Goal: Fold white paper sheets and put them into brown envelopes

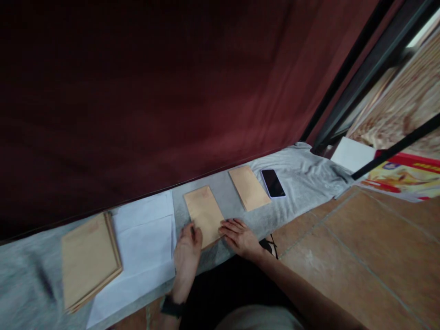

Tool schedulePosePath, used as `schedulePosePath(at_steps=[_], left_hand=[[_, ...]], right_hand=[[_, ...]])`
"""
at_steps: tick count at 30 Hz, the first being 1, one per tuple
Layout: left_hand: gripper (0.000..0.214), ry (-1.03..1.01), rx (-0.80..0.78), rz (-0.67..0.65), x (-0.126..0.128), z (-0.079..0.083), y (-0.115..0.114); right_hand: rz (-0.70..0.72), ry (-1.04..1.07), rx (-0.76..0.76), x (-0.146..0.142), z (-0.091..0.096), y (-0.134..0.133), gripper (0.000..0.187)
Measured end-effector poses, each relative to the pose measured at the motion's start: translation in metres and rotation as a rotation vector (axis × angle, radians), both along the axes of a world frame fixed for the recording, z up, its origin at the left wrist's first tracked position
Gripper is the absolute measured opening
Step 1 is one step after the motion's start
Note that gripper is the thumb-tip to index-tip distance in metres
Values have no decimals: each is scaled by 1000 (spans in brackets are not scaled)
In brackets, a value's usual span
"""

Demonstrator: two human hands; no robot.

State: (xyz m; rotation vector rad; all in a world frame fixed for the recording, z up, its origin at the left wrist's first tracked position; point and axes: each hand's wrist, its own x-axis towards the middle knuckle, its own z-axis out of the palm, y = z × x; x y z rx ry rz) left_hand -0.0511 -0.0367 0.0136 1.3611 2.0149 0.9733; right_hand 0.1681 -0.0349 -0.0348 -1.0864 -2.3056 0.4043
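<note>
A brown paper envelope (205,215) lies flat on the grey cloth in front of me, between my two hands. Along its left edge, my left hand (187,250) has bent fingers, with the thumb close to the paper's lower left side. My right hand (240,238) rests at the lower right edge, its fingers stretched out and slightly apart, fingertips touching the envelope. To the right lies another brown envelope (250,188). On the left, a stack of brown envelopes (90,261) partly overlaps several white paper sheets (146,243). Whatever is under the left fingertips is hidden.
A phone (273,183) with a dark screen lies right of the envelopes on the grey cloth (299,169). A dark red panel (154,114) rises behind the narrow surface. Black bars, a colourful printed package (405,176) and tiled floor (360,247) are at the right.
</note>
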Motion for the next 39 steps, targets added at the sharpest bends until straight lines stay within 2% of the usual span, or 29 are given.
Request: schedulePosePath(at_steps=[2,4,7,10,13,17,22,31,39], left_hand=[[28,98,167,-148,7,1,19],[39,216,251,-315,14,-3,46],[53,408,194,-469,22,-16,92],[55,441,177,-522,23,-30,127],[56,459,174,-552,19,-41,140],[60,475,162,-586,15,-48,138],[60,474,147,-666,12,-44,124],[57,414,149,-758,11,-38,77],[53,210,122,-783,16,-30,35]], right_hand=[[-10,1,11,-1,0,-1,36],[-10,0,19,-1,1,-2,37],[-3,-12,15,0,2,-2,38],[-7,-22,8,0,1,-3,40],[-10,-25,9,-1,0,-3,43],[-7,-21,-2,-1,1,-3,44],[-8,-10,-7,-1,6,-3,41],[-5,-3,18,-1,4,-3,41],[-7,8,58,-2,-1,-3,43]])
